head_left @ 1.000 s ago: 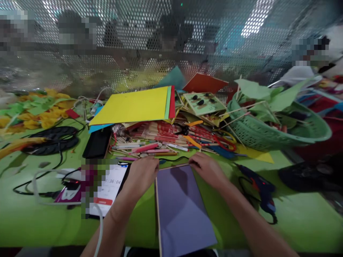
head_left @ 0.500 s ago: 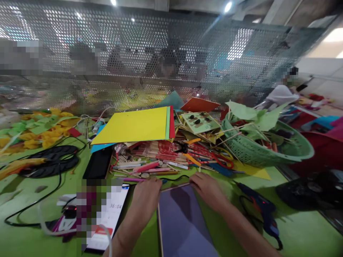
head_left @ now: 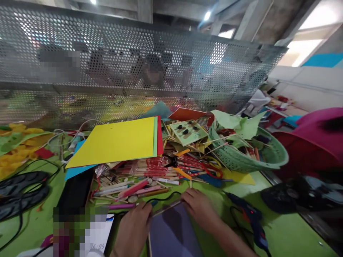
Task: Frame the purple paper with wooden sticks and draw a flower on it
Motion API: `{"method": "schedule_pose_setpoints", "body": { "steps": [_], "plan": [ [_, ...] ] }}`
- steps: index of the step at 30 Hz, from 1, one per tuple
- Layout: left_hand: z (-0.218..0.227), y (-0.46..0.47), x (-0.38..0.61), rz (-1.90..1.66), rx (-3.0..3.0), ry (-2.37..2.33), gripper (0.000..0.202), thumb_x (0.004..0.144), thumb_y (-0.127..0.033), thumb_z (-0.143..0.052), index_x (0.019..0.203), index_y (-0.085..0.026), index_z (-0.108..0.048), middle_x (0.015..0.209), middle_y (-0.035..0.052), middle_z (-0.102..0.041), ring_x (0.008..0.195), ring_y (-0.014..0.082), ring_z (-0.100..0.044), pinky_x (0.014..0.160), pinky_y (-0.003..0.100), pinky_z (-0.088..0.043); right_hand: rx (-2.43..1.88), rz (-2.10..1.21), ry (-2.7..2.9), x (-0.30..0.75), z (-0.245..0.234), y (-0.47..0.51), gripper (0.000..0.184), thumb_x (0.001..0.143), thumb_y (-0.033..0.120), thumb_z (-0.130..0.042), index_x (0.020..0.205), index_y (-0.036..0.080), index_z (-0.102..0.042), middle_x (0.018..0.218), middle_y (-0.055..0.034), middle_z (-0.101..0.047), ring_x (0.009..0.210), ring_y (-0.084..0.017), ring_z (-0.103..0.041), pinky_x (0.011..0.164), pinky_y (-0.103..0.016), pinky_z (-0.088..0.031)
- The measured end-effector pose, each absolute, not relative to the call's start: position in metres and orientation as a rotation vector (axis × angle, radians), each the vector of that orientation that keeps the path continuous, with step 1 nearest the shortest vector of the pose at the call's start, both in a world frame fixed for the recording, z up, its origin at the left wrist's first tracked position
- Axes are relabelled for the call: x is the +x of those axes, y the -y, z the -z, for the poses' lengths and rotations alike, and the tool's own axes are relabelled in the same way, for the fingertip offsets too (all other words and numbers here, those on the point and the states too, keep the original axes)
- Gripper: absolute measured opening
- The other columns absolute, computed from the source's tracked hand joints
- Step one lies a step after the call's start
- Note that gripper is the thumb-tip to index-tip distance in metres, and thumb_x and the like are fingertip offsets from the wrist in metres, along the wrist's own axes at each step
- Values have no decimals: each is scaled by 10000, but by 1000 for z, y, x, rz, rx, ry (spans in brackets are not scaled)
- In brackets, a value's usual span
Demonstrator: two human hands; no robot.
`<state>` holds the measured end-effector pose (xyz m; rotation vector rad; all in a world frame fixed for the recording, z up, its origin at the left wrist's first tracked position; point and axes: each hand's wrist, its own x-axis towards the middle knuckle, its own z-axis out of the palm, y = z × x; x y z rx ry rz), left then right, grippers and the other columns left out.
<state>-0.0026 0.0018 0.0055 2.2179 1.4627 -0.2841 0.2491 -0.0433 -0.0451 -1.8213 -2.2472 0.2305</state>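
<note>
A purple rectangular board (head_left: pixel 173 232) lies on the green tabletop in front of me, with thin wooden strips along its left and far edges. My left hand (head_left: pixel 135 225) has its bent fingers closed at the far left corner. At the far right corner, my right hand (head_left: pixel 199 207) grips the edge with its fingers pressed together. Between the two hands runs the far wooden strip (head_left: pixel 168 207). The fingertips partly hide both corners, and the near end of the board is out of view.
A blue hot glue gun (head_left: pixel 249 214) lies to the right. Behind it stands a green basket (head_left: pixel 250 167) of scraps. Coloured sheets (head_left: pixel 115 142), several sticks, pens (head_left: pixel 134 188) and orange-handled pliers (head_left: pixel 182 173) fill the back. A lit phone (head_left: pixel 101 230) is at left.
The view has turned right and tipped upward, so everything appears shifted left and the near things lower. Both hands stay at the board's far corners.
</note>
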Motion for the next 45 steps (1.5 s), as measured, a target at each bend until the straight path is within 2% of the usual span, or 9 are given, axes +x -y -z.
{"method": "schedule_pose_setpoints", "body": {
  "steps": [3, 11, 14, 21, 25, 33, 40, 45],
  "plan": [
    [-3, 0, -3, 270, 2212, -1432, 260, 949, -109, -451, 1031, -219, -673, 1172, 68, -705, 1082, 220, -682, 911, 321, -459, -1810, -205, 2270, 249, 45, 44, 146, 917, 91, -617, 920, 213, -698, 926, -31, -709, 851, -202, -640, 747, -318, -430],
    [1, 0, -4, 15, 2198, -1347, 167, 911, -136, -518, 919, -211, -667, 966, 48, -741, 911, 195, -686, 784, 271, -423, -1787, -266, 2275, 250, 33, 44, 146, 941, 121, -579, 918, 193, -705, 935, -57, -710, 871, -209, -646, 766, -319, -457],
    [-1, -3, -3, -84, 2180, -1290, 156, 881, -130, -529, 888, -196, -670, 948, 51, -746, 913, 195, -684, 798, 269, -436, -1788, -280, 2261, 251, 30, 43, 165, 925, 98, -579, 917, 197, -711, 932, -52, -718, 882, -205, -658, 774, -311, -469],
    [-11, -4, -8, -144, 2202, -1237, 156, 889, -190, -527, 874, -185, -682, 874, 37, -741, 802, 176, -670, 701, 248, -435, -1765, -302, 2241, 255, 30, 44, 155, 907, 102, -591, 923, 194, -715, 933, -59, -727, 872, -202, -664, 775, -303, -485],
    [-4, -4, -13, -134, 2197, -1247, 162, 883, -189, -564, 933, -184, -718, 967, 48, -755, 874, 182, -675, 780, 249, -454, -1727, -362, 2239, 259, 35, 46, 133, 908, 124, -584, 931, 178, -703, 943, -86, -717, 892, -224, -654, 802, -334, -489],
    [6, -5, -17, -84, 2230, -1278, 147, 875, -200, -617, 931, -188, -752, 963, 54, -766, 895, 194, -685, 841, 267, -479, -1678, -378, 2209, 265, 45, 46, 140, 910, 190, -553, 914, 204, -693, 935, -90, -704, 898, -249, -641, 804, -373, -488],
    [1, -1, -14, -61, 2274, -1308, 145, 874, -221, -632, 938, -191, -758, 976, 54, -766, 906, 206, -691, 824, 275, -486, -1670, -301, 2210, 265, 46, 47, 163, 914, 206, -536, 903, 213, -698, 921, -87, -709, 874, -249, -640, 779, -369, -486],
    [-1, 4, -10, -40, 2300, -1349, 132, 883, -220, -610, 928, -194, -732, 987, 62, -752, 934, 215, -684, 824, 276, -469, -1667, -362, 2192, 264, 44, 47, 165, 926, 204, -529, 911, 193, -692, 931, -99, -699, 865, -255, -637, 776, -379, -483]
  ]
}}
